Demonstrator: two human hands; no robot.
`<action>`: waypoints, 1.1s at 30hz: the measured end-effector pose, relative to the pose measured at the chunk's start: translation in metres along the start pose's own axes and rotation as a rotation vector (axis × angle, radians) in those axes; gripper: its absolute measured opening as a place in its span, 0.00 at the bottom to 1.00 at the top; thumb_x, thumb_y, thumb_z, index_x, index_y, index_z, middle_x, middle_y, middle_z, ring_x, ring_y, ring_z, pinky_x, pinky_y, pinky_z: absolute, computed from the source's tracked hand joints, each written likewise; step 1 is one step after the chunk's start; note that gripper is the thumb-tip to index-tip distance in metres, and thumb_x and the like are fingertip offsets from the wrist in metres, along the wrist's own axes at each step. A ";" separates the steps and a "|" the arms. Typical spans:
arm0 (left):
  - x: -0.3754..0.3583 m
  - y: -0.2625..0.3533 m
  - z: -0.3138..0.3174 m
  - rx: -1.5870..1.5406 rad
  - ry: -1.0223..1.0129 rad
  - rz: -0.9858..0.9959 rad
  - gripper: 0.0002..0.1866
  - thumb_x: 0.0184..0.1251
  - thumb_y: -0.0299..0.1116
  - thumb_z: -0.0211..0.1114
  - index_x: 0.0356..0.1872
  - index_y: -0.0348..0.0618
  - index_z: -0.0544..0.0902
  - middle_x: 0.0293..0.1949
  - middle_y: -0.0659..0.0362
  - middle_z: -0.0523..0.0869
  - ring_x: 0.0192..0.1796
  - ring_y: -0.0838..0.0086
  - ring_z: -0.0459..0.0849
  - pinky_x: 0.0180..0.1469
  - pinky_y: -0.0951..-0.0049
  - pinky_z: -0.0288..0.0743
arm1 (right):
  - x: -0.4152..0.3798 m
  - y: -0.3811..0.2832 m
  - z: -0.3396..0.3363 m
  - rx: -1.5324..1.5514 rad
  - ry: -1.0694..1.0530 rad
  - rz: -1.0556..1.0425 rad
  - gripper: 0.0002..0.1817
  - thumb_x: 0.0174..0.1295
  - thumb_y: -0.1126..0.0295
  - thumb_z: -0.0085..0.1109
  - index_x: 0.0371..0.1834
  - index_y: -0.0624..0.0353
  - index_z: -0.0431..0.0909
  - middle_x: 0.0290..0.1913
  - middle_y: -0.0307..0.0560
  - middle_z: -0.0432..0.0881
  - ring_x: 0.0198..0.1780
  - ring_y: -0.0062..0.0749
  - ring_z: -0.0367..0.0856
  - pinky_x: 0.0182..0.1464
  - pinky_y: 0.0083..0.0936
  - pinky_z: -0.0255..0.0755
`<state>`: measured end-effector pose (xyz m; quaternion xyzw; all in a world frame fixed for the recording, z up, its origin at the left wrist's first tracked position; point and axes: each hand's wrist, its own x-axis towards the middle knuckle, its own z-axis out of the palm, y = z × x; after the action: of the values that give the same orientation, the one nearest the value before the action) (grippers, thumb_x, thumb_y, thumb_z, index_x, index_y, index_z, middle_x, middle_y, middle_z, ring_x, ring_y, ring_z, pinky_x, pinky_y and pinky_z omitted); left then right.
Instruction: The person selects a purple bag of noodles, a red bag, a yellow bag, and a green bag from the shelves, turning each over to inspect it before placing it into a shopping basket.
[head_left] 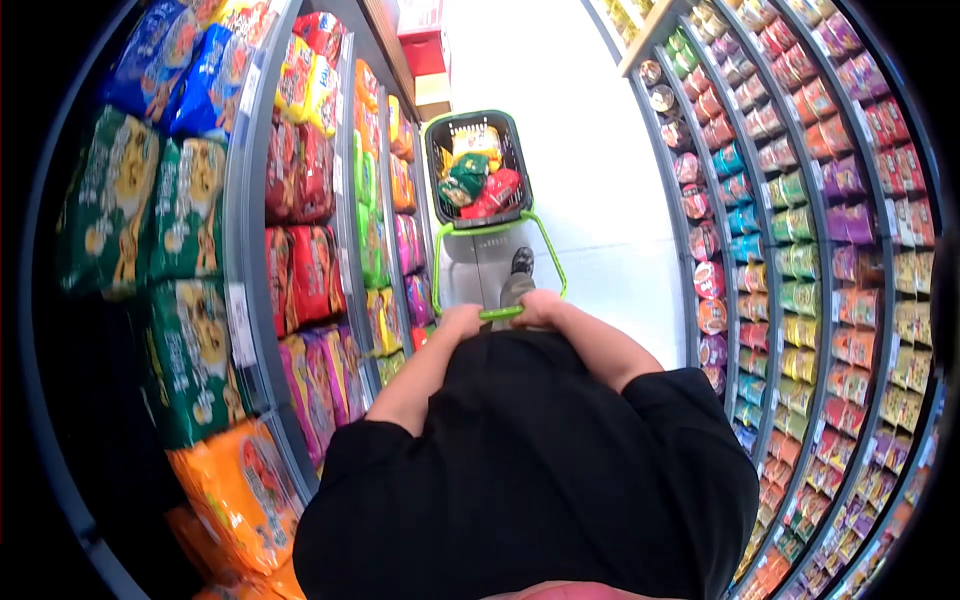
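Note:
Both of my hands grip the green handle [502, 313] of a rolling shopping basket. My left hand [463, 321] is wrapped round its left end, and my right hand [537, 308] round its right end. The green frame runs forward from the handle to the black basket [433, 175] with a green rim. Inside lie a yellow packet [478, 140], a dark green packet [464, 180] and a red packet [494, 192]. One dark shoe [522, 262] shows beneath the frame.
Shelves on the left hold multipacks, among them green packs [190, 350], red packs [312, 275] and an orange pack [240, 490]. Shelves on the right carry many rows of small packets [795, 225] and cups [708, 280]. Between them runs a pale floor [600, 170]. Red boxes [424, 50] stand ahead, left.

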<state>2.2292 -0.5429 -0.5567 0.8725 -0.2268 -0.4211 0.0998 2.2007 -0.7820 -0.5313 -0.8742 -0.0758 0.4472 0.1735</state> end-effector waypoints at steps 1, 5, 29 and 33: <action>-0.003 0.003 0.010 -0.010 0.006 -0.011 0.22 0.68 0.54 0.61 0.50 0.51 0.88 0.52 0.49 0.90 0.56 0.51 0.87 0.57 0.51 0.81 | -0.001 0.001 0.015 0.003 -0.010 0.001 0.30 0.54 0.40 0.64 0.48 0.53 0.89 0.49 0.57 0.89 0.53 0.51 0.87 0.56 0.45 0.80; -0.045 0.028 0.015 -0.015 0.001 -0.039 0.24 0.63 0.56 0.65 0.51 0.51 0.88 0.52 0.49 0.90 0.56 0.52 0.87 0.58 0.52 0.80 | -0.019 -0.008 0.052 -0.045 0.118 0.093 0.22 0.55 0.53 0.63 0.45 0.56 0.90 0.49 0.58 0.90 0.53 0.51 0.88 0.56 0.44 0.82; -0.241 0.121 0.316 0.037 0.132 -0.087 0.18 0.60 0.45 0.64 0.47 0.52 0.91 0.46 0.50 0.91 0.53 0.52 0.89 0.54 0.50 0.83 | -0.189 0.017 0.342 -0.025 -0.046 -0.098 0.27 0.60 0.47 0.61 0.55 0.52 0.88 0.58 0.57 0.86 0.61 0.53 0.84 0.63 0.44 0.76; -0.265 0.112 0.361 -0.012 0.163 -0.042 0.18 0.59 0.44 0.65 0.48 0.51 0.90 0.48 0.51 0.91 0.54 0.52 0.89 0.55 0.50 0.83 | -0.234 -0.008 0.365 -0.079 0.007 -0.099 0.28 0.59 0.46 0.62 0.52 0.56 0.89 0.57 0.58 0.87 0.60 0.53 0.85 0.61 0.44 0.78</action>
<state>1.7689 -0.5083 -0.5583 0.9080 -0.1969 -0.3519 0.1141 1.7680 -0.7561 -0.5484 -0.8770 -0.1357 0.4318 0.1611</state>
